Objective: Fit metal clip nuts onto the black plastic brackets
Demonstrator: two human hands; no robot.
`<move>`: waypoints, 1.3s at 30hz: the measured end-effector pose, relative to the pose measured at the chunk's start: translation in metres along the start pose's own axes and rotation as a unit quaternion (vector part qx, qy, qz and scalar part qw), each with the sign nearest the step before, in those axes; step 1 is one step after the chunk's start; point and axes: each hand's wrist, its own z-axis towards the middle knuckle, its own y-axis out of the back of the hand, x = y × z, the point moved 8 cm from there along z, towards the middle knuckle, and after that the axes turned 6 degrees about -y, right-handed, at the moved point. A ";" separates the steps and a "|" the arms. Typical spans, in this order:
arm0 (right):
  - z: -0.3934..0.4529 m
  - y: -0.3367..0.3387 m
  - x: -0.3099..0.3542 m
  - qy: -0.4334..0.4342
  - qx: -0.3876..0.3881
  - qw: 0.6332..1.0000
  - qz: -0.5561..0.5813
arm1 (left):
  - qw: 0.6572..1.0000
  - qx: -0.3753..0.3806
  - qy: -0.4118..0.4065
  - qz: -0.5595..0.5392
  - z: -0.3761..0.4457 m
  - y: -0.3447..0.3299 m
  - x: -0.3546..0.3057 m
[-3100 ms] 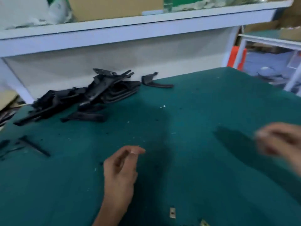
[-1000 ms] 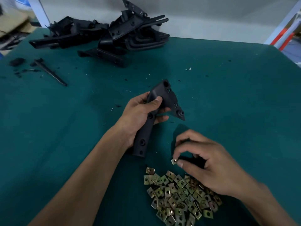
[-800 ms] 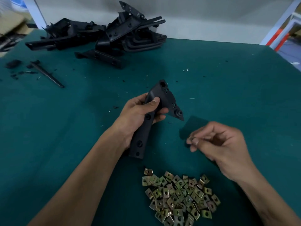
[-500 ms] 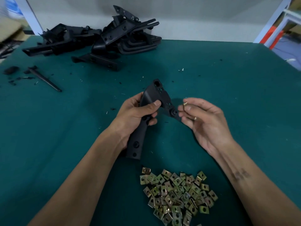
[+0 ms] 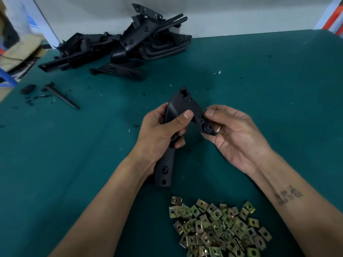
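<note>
A heap of metal clip nuts lies closest, low on the green table, and it runs off the bottom edge of the view. There is bare green cloth on its left and a bit on its right.

Just past the heap is the black plastic bracket. The left hand has its fingers wrapped around the middle of it, thumb across the front. The bottom end of the bracket sticks out below the hand, close to the heap but not touching it. The right hand pinches the bracket's right corner between thumb and fingers. Something small and shiny sits by one finger; I cannot tell if it is a nut.

Further back there is open green cloth. On the left lie a thin black stick and some crumbs. By the far edge, against the white wall, sits a pile of black brackets.
</note>
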 end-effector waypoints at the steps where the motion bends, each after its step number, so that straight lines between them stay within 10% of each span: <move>1: -0.001 0.001 -0.001 -0.007 -0.004 1.000 -0.001 | 1.000 -0.002 -0.002 0.006 0.000 0.000 -0.001; 21: -0.013 -0.003 -0.017 -0.001 -0.105 0.990 0.097 | 0.998 -0.017 -0.019 0.054 0.001 0.005 0.000; 39: -0.021 -0.017 0.015 0.020 0.068 0.993 -0.096 | 0.999 0.042 -0.013 0.016 -0.004 -0.002 -0.001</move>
